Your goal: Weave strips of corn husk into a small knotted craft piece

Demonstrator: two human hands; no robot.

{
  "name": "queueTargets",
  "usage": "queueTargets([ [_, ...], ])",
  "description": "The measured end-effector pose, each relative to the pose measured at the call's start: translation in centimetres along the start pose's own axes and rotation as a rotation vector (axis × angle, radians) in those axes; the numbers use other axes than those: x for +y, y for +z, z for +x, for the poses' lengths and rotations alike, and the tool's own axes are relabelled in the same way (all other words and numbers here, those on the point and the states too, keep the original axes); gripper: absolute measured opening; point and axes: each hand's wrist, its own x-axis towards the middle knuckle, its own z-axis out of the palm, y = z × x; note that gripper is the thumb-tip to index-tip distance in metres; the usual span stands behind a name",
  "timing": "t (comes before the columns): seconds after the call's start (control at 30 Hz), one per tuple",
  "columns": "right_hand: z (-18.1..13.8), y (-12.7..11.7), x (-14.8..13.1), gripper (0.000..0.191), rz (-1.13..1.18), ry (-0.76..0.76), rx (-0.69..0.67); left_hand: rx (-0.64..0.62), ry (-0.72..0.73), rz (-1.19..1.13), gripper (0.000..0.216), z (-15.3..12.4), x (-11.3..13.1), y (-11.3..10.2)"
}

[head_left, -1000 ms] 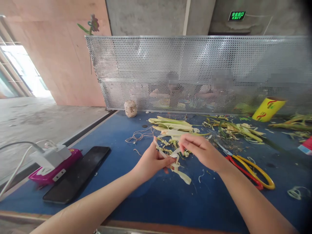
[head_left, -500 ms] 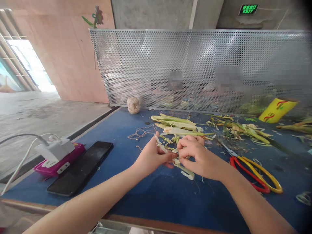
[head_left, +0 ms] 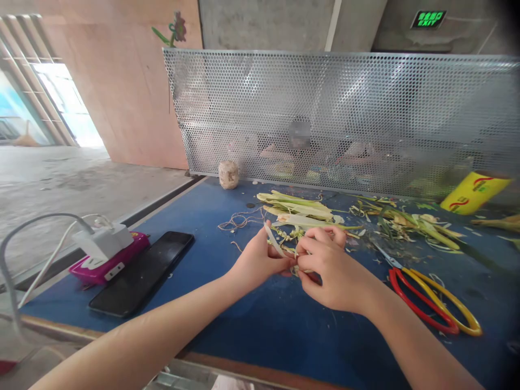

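My left hand [head_left: 260, 260] and my right hand [head_left: 329, 265] meet above the blue table [head_left: 260, 336], both pinched on a pale leaf strip [head_left: 274, 242]. One end of the strip sticks up past my left thumb. The rest of it is hidden between my fingers. Just behind my hands lies a pile of pale green leaves [head_left: 298, 211] and some loose twine [head_left: 239, 221].
Red and yellow scissors [head_left: 430, 298] lie to the right of my right hand. A black phone [head_left: 142, 273] and a magenta power bank with a white charger [head_left: 105, 252] sit at the left edge. A perforated metal screen [head_left: 345, 119] closes the back, with a yellow tube [head_left: 473, 192] and a small twine ball [head_left: 228, 174] before it.
My right hand came down from above the strip and closed against my left hand. The dangling tail of the strip is now hidden under my fingers.
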Motion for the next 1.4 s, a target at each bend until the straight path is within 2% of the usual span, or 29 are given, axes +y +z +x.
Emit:
queueTargets([
  [0.23,-0.2,0.4,0.3,0.02,-0.056,-0.006,0.037,0.04,0.024,0.032,0.068,0.2,-0.1,-0.2],
  [0.47,0.0,1.0,0.0,0.012,-0.109,-0.032,0.073,0.063,0.057,0.045,0.087,0.4,-0.5,-0.5],
  [0.63,0.0,1.2,-0.1,0.011,-0.162,0.012,0.138,0.061,0.054,-0.031,0.096,0.3,-0.2,-0.2],
  [0.93,0.0,0.9,-0.3,0.008,-0.255,0.037,0.142,0.062,0.039,-0.099,0.098,0.0,0.6,-0.1],
  [1.17,0.2,1.0,-0.3,0.014,-0.145,0.048,0.225,0.068,0.055,-0.066,0.089,0.0,0.7,-0.3],
  [1.4,0.0,1.3,-0.2,0.012,-0.168,0.031,0.235,0.099,0.074,-0.011,0.095,-0.1,0.6,0.0],
])
